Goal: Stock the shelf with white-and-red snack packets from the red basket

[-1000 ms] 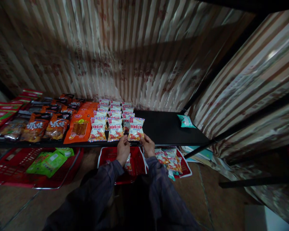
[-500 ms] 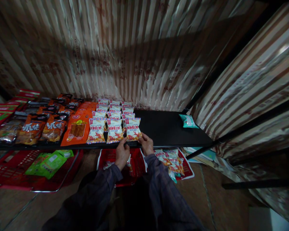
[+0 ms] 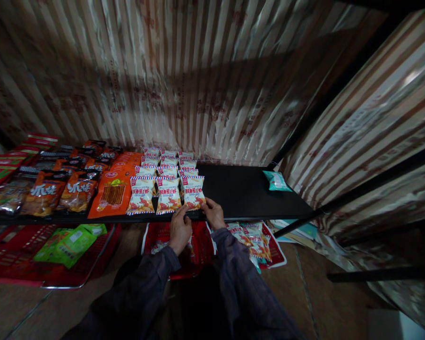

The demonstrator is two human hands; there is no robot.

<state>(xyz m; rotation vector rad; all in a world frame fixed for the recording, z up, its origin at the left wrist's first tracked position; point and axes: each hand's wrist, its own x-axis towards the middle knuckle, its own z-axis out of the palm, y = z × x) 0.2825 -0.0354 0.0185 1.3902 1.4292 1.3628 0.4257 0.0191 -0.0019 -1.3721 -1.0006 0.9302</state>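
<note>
At the front of a black shelf, my two hands hold the lower corners of a white snack bag with red lettering. My left hand pinches its lower left corner; my right hand has its fingers closed at the lower right corner. The bag leans back against others of its kind, at the front of the right-hand row. Two matching bags, a middle one and a left one, stand beside it, each with more bags behind.
Orange snack packs and black-and-orange bags fill the shelf's left. A teal bag lies at its right end. Below are a red basket with green packs, a middle red basket, and snack bags in another. A black post stands right.
The front right snack bag has shifted slightly left, nearer the middle bag, with both hands still at its lower corners. The view has tipped up a little.
</note>
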